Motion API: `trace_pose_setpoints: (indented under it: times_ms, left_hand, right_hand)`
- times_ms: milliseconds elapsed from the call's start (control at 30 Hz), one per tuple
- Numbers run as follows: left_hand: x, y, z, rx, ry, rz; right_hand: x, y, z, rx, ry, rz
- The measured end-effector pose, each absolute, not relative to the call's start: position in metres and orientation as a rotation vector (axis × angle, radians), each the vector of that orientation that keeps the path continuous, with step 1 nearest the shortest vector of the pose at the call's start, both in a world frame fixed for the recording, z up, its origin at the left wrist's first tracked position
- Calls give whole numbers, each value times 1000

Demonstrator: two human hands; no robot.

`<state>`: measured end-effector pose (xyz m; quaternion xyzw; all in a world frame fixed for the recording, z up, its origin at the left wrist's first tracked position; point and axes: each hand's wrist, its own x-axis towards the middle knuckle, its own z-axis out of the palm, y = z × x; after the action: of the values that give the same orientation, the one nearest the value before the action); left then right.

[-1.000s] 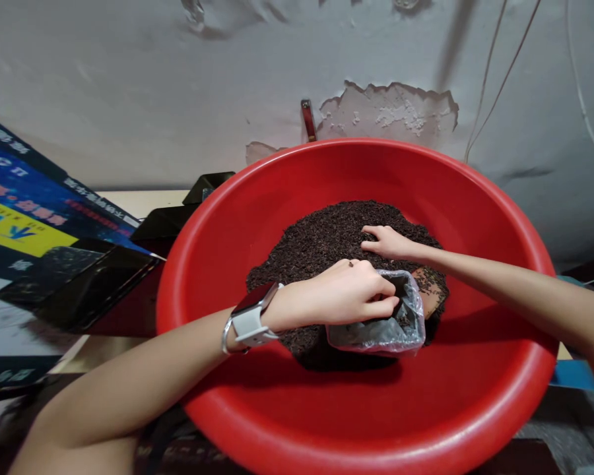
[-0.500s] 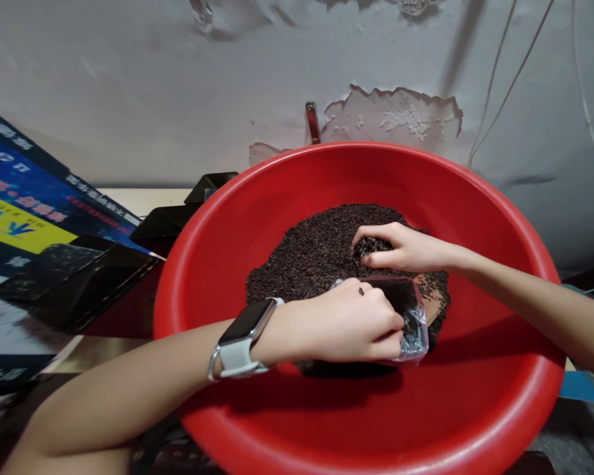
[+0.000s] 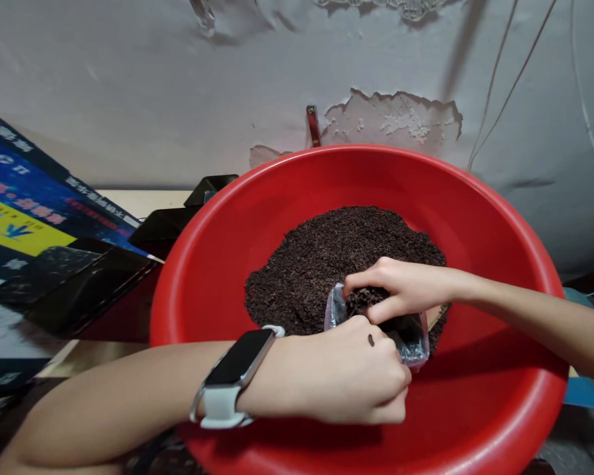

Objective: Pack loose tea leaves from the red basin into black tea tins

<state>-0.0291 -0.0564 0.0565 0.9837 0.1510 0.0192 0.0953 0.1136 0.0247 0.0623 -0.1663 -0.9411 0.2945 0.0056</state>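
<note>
A wide red plastic basin (image 3: 505, 264) holds a heap of loose dark tea leaves (image 3: 297, 277). My left hand (image 3: 356, 376), with a smartwatch (image 3: 240, 359) on its wrist, is closed on the near edge of an open bag (image 3: 334, 307) lined with clear plastic; its fingertips are hidden. One stray leaf lies on the back of this hand. My right hand (image 3: 406, 287) has its fingers curled round a clump of tea leaves, down at the bag's mouth. Behind the bag's right side a flat tan piece (image 3: 433, 318) shows partly, resting on the heap.
Black open bags (image 3: 79, 284) stand left of the basin, before a printed blue and yellow box (image 3: 34, 191). A wall with peeling paint (image 3: 396, 119) rises behind, with thin cables (image 3: 517, 79) hanging at right. Something blue (image 3: 587, 394) lies past the basin's right rim.
My right hand has moved from above the heap toward me, to the bag's mouth, still with tea leaves. My left hand has shifted slightly toward me on the bag.
</note>
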Motion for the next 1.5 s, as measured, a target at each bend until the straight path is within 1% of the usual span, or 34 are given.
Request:
trace_pose_setpoints:
  times_ms: [433,533,633,900,1067,1500]
  left_hand:
    - [-29,-59,55,2872,439,-124]
    - [-29,-60,55,2897,443,-159]
    - [-29,-60,55,2917,441,-169]
    - [-29,-62,53,2967,421,-145]
    - [-29,-62,53,2968,427,-118]
    - [-26,-61,56,2952,443,-257]
  right_hand:
    - [111,22,55,-414,-3005,1053]
    - [111,21,54,-418,-3049,1036]
    - [110,21,53,-426,-3095,1014]
    - [110,19,54,-415,-3135,1088]
    - [110,19,52,-388,-3166,1021]
    - [110,16,49,-264,-3233,781]
